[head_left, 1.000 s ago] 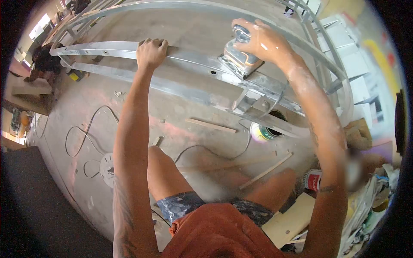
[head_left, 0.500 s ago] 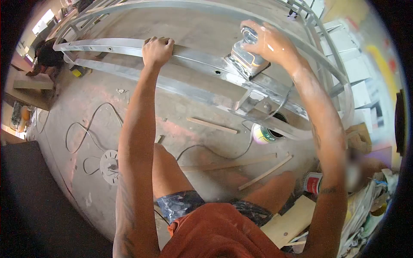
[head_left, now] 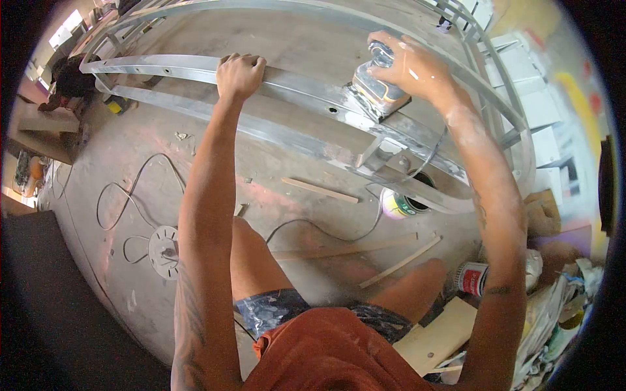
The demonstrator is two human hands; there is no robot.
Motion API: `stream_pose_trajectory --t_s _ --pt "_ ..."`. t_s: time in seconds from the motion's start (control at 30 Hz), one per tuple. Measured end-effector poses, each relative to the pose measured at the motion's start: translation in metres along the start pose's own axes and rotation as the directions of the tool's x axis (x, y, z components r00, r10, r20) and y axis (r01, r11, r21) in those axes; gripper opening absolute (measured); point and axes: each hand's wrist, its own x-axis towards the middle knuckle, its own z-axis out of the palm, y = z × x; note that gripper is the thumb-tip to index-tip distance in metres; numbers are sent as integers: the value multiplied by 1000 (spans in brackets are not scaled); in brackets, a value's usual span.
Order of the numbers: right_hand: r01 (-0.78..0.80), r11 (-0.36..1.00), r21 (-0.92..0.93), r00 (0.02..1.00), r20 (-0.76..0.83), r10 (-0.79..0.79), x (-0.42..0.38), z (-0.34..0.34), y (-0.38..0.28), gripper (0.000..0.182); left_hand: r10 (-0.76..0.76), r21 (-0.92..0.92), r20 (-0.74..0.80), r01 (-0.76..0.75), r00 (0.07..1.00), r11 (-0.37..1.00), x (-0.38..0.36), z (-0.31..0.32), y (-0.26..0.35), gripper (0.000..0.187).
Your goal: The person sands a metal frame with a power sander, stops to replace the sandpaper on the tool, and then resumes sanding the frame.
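Observation:
My right hand (head_left: 417, 68) is closed around the top of an electric sander (head_left: 380, 91), dark with a pale dusty body. Its flat pad rests on the upper rail of a grey metal frame (head_left: 297, 91), where whitish filler and dust cover the surface. Farther left on the same rail, my left hand (head_left: 240, 78) is wrapped over the top, its fingertips hidden behind the metal. A dark hole (head_left: 332, 110) shows in the rail between my hands. The sander's cord (head_left: 435, 153) hangs down beside the frame on the right.
Below the frame stands an open can (head_left: 399, 204). Wooden strips (head_left: 319, 189) lie on the concrete floor near a cable reel (head_left: 164, 253) with looped cord. A red-labelled can (head_left: 471, 279), a board (head_left: 440, 335) and crumpled sheeting (head_left: 554, 326) are at right. Another person (head_left: 68, 81) crouches far left.
The sander and both hands keep nearly the same places on the rail. The view has shifted slightly, and the red-labelled can shows more clearly beside my right arm.

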Motion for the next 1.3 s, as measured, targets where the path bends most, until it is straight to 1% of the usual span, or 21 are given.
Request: stream_pose_trajectory --t_s 0.17,0.23,0.27,0.3,0.37,0.43,0.47,0.5,0.53,0.57,0.63,0.67,0.73,0.77,0.83,0.97,1.03,1.1,1.17,1.23,1.3 --pt "28 1000 10 999 -19 -28 -1 -4 -19 59 -91 -41 41 93 995 995 2 -1 2 40" --pt "34 999 40 999 30 -36 -5 -7 -15 59 -50 -7 69 51 996 999 4 -1 -5 40" --pt "32 999 38 999 33 -34 -10 -4 -5 59 -9 25 97 7 995 1000 3 1 -5 40" --pt "74 996 51 997 11 -74 -13 0 6 59 -11 21 97 9 995 1000 1 1 -1 40" --pt "120 991 62 993 -16 -120 -16 -4 19 59 -80 -39 48 82 996 996 0 -1 3 39" --pt "104 975 197 989 81 -122 -19 -14 22 59 -86 -64 12 86 996 994 -1 -1 5 39" --pt "107 975 197 989 81 -125 -16 -14 23 59 -91 -91 -23 88 996 992 -1 -1 6 39" --pt "168 961 221 980 69 -187 -14 -14 24 58 -90 -89 -24 88 996 992 0 -2 6 39" --pt "225 943 246 968 56 -246 -12 -13 25 57 -101 -54 34 102 994 993 1 -3 6 39" --pt "227 942 247 967 57 -248 -9 -14 21 57 -115 -17 90 117 989 993 2 -6 7 40" --pt "285 920 269 937 123 -327 -2 -18 12 56 -120 -34 95 123 988 992 2 -12 10 40" --pt "287 919 271 936 125 -329 -1 -22 7 56 -124 -53 103 130 987 990 0 -12 8 40" --pt "298 899 322 900 218 -377 0 -29 0 58 -109 -51 101 115 989 992 1 -7 4 40" --pt "300 898 321 899 221 -379 -1 -29 1 58 -93 -50 100 98 991 994 2 -6 2 39" --pt "434 850 299 856 156 -493 -7 -28 13 56 -103 -31 96 106 990 994 2 -3 1 39" --pt "452 836 312 845 150 -513 -16 -32 33 57 -111 -2 115 112 987 994 2 -5 3 39" --pt "379 836 397 842 227 -490 -15 -38 34 57 -120 0 112 121 986 993 2 -5 5 39" --pt "373 842 390 841 241 -484 -13 -39 25 58 -127 4 113 127 986 992 1 -2 6 39" --pt "367 844 391 842 247 -480 -10 -38 15 58 -123 -36 36 124 992 992 1 -2 6 42" --pt "377 856 354 828 285 -483 -9 -41 8 59 -134 -26 41 135 990 990 1 -2 5 42" --pt "394 838 378 821 265 -506 -12 -42 13 59 -137 -20 50 138 989 990 3 -6 5 41"
